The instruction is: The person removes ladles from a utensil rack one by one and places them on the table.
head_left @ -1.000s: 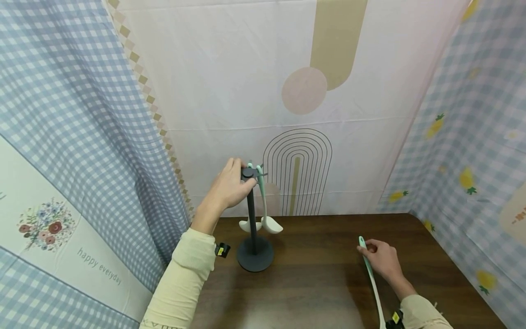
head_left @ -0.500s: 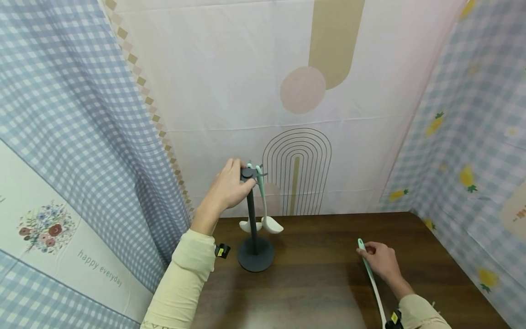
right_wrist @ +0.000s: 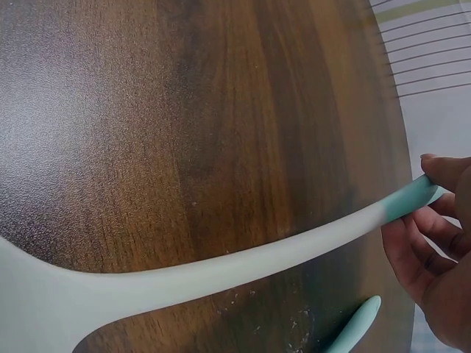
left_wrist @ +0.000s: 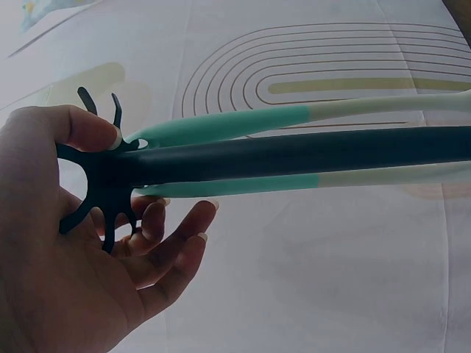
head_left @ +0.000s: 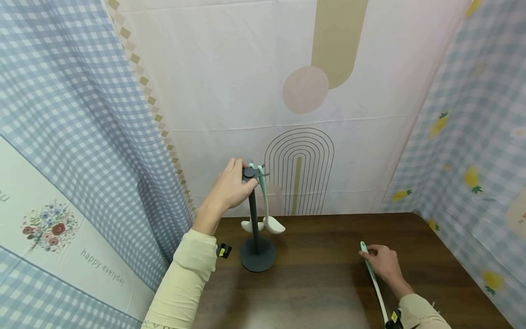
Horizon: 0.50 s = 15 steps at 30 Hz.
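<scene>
A black utensil stand [head_left: 255,214] with a round base and a ring of hooks stands upright on the table. My left hand [head_left: 230,185] grips its top, thumb on one side of the hooks [left_wrist: 110,169] and fingers round the other. From the hooks hang two mint-handled utensils, a ladle [head_left: 273,225] on the right and a pale-bowled one [head_left: 249,226] partly behind the pole. Over at the right, my right hand [head_left: 383,262] pinches the green handle end of a white spatula [right_wrist: 250,265]. Its head widens toward the person and is mostly cut off.
The brown wooden table [head_left: 316,260] ends at a patterned cloth [head_left: 230,91] behind the stand. Checked curtains [head_left: 464,146] close off both sides. Another mint-green handle tip [right_wrist: 358,326] shows below the spatula in the right wrist view.
My right hand and the spatula's handle end have come slightly nearer the person. The left hand keeps its grip on the stand; the head view has shifted a little.
</scene>
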Tool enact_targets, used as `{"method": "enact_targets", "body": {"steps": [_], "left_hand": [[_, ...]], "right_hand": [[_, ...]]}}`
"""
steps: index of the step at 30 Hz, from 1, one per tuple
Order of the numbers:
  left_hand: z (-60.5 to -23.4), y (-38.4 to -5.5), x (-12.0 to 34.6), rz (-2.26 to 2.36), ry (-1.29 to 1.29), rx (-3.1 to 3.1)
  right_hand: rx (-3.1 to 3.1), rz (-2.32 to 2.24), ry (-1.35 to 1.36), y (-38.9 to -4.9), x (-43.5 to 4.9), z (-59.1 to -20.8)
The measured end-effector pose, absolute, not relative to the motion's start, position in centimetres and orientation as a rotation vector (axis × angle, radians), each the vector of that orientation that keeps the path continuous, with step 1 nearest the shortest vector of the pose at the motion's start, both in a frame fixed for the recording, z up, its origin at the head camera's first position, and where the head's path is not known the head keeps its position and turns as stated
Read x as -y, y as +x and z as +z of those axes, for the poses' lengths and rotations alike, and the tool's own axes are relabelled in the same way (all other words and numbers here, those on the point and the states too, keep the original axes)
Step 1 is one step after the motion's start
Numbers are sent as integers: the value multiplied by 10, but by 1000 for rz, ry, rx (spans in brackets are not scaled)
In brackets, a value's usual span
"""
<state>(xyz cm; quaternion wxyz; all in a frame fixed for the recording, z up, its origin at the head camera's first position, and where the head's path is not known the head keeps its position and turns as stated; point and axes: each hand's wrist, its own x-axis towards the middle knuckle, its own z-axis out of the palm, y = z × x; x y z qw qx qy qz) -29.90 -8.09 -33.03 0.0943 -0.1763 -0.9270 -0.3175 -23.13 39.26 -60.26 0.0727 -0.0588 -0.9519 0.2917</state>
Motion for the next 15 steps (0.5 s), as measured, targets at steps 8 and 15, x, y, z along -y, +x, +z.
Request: {"method": "enact_targets", "body": {"steps": [8,15], "left_hand": [[-332,-299,81,-963,-533,2730],[-331,-299,81,-966,-531,2729]], "right_hand": [[2890,884,-177,-234,-394,-608],[2924,928,-236,-237,-395,-612]]}}
